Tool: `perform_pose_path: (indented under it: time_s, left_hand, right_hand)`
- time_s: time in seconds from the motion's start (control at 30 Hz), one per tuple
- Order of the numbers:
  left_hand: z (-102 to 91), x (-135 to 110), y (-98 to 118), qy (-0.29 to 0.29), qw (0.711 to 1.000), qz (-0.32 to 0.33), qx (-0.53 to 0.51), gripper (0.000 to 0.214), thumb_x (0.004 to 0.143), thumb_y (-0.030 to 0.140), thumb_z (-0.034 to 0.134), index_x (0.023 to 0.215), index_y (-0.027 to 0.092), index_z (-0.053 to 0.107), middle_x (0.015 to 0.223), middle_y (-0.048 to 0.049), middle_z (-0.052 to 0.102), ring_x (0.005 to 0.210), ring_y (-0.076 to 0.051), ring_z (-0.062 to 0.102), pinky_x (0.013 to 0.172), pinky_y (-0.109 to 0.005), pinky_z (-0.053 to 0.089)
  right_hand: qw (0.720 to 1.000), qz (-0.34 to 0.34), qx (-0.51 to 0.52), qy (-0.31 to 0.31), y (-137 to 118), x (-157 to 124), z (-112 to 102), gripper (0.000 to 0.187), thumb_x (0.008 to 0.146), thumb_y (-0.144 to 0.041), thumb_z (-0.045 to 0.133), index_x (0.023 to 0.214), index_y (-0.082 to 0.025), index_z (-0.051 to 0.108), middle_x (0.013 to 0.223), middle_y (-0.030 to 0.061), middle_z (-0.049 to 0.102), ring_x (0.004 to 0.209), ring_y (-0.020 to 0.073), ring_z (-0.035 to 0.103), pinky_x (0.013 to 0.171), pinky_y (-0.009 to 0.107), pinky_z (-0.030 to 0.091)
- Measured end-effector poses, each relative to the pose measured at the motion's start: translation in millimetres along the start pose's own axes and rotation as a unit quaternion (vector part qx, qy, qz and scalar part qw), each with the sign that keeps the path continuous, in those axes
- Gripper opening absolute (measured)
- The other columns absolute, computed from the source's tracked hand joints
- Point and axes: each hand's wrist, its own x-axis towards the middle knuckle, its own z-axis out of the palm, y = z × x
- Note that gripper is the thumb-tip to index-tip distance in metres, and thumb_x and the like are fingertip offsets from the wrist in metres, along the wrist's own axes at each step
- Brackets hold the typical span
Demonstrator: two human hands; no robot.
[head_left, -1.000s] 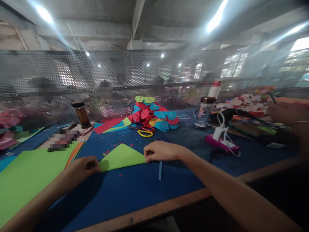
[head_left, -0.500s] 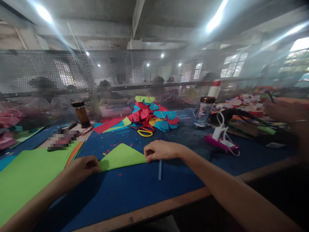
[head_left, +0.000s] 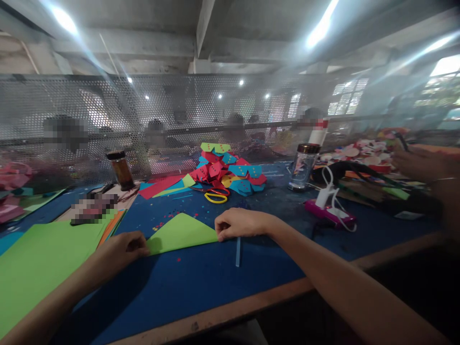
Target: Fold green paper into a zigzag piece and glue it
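A light green paper (head_left: 183,233), folded into a triangle, lies on the blue tabletop with its peak pointing away from me. At its left corner, my left hand (head_left: 131,247) pinches the paper between closed fingers. My right hand (head_left: 239,224) has its fingers closed on the right corner. A narrow pale blue strip (head_left: 237,252) lies just below my right hand. Scissors (head_left: 216,195) with red and yellow handles rest beyond the triangle, in front of a pile of cut, punched coloured paper (head_left: 230,167).
Green sheets (head_left: 46,268) are stacked at left. A brown drink jar (head_left: 122,171) stands behind them. On the right are a clear bottle (head_left: 304,167), a magenta device (head_left: 330,213) with a white cable, and another person's hand (head_left: 419,160). A perforated screen (head_left: 172,110) spans the back.
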Motion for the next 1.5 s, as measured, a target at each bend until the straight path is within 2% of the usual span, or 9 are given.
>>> perform_pose_path:
  time_s: [0.43,0.63,1.07,1.3,1.5]
  left_hand:
    - [-2.3,-2.7,5.5,0.0,1.0,0.002,0.0,0.033,0.08,0.052,0.051,0.077,0.021,0.062,0.068,0.0,0.063,0.067,-0.02,0.057,0.06,-0.027,0.033]
    - [-2.8,-3.1,6.0,0.005,1.0,-0.023,0.004,0.033,0.078,0.052,0.054,0.075,0.02,0.061,0.066,0.0003,0.061,0.065,-0.02,0.056,0.058,-0.027,0.032]
    - [-3.7,-4.5,6.1,0.008,1.0,-0.001,-0.002,0.03,0.08,0.049,0.05,0.076,0.021,0.06,0.068,0.0,0.062,0.068,-0.021,0.055,0.061,-0.028,0.034]
    - [-7.0,-6.3,11.8,0.003,1.0,-0.012,0.022,0.029,0.08,0.048,0.05,0.077,0.02,0.062,0.069,-0.001,0.063,0.068,-0.022,0.056,0.061,-0.028,0.034]
    - [-1.2,-5.4,10.8,0.021,0.999,0.044,0.002,0.022,0.082,0.038,0.049,0.084,0.021,0.063,0.079,-0.0028,0.067,0.074,-0.022,0.06,0.067,-0.029,0.04]
  right_hand:
    - [1.0,0.004,-0.009,-0.003,-2.8,-1.3,-1.5,0.016,0.081,-0.03,0.068,0.089,-0.017,0.073,0.088,0.0029,0.072,0.079,0.0162,0.063,0.06,0.023,0.037]
    - [1.0,0.003,-0.009,-0.001,-2.1,-0.5,-1.1,0.015,0.081,-0.03,0.069,0.089,-0.018,0.073,0.089,0.0026,0.073,0.08,0.0164,0.063,0.061,0.022,0.037]
    - [1.0,0.004,-0.013,-0.001,-2.1,-1.0,-1.3,0.016,0.081,-0.03,0.068,0.089,-0.018,0.073,0.088,0.0025,0.072,0.079,0.0164,0.063,0.061,0.022,0.037]
    - [1.0,0.0,-0.013,-0.003,-0.3,0.0,-0.9,0.017,0.081,-0.033,0.068,0.09,-0.018,0.073,0.088,0.0028,0.073,0.08,0.017,0.063,0.061,0.022,0.037]
    - [1.0,-0.001,-0.017,-0.003,0.5,1.2,-0.3,0.017,0.081,-0.031,0.068,0.09,-0.018,0.073,0.089,0.002,0.073,0.08,0.0164,0.063,0.061,0.022,0.037]
